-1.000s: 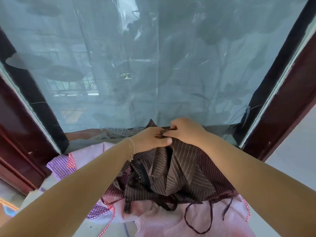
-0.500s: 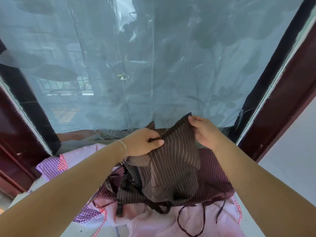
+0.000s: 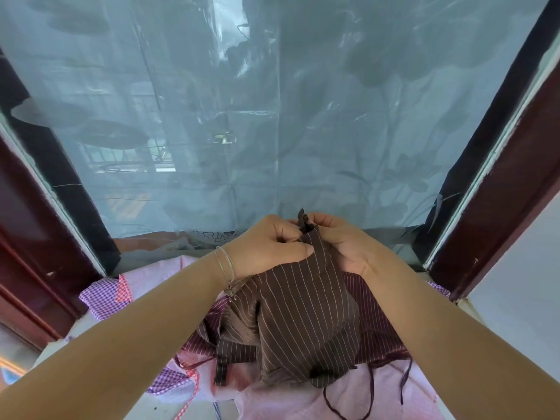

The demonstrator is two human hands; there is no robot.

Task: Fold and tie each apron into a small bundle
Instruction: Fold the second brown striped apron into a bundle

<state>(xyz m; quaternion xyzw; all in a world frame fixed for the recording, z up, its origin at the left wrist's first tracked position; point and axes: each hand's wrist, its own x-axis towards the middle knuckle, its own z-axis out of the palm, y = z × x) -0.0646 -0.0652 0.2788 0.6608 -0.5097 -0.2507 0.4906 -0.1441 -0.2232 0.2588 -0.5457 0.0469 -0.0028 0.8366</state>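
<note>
Brown striped apron [image 3: 303, 316] is held up at its top edge, in front of us, above a pile of other cloth. We hold it with both hands close together near the centre of the view.

Left hand [image 3: 266, 244]: fingers curled, thumb laid flat across the striped fabric, pinching the gathered top edge. Thin bracelet [image 3: 225, 268] sits on the left wrist.

Right hand [image 3: 339, 237]: fingers curled round the same gathered edge from the other side; fingertips nearly meet those of the left hand. A small dark bunch of fabric [image 3: 304, 221] sticks up between the two hands.

Body of the apron hangs down from the grip in loose folds, lower part resting on the pile. Dark ties [image 3: 371, 392] trail off its lower right side over a pink cloth [image 3: 291, 404].

Underneath: a maroon striped apron [image 3: 375, 322] lies spread beneath the brown one. A purple checked cloth [image 3: 103, 295] with a red checked patch lies at left, touching the pink layer.

Behind the pile: a translucent blue-grey sheet [image 3: 272, 116] with a faint leaf pattern covers a window, set between dark red wooden frames [image 3: 500, 192].
</note>
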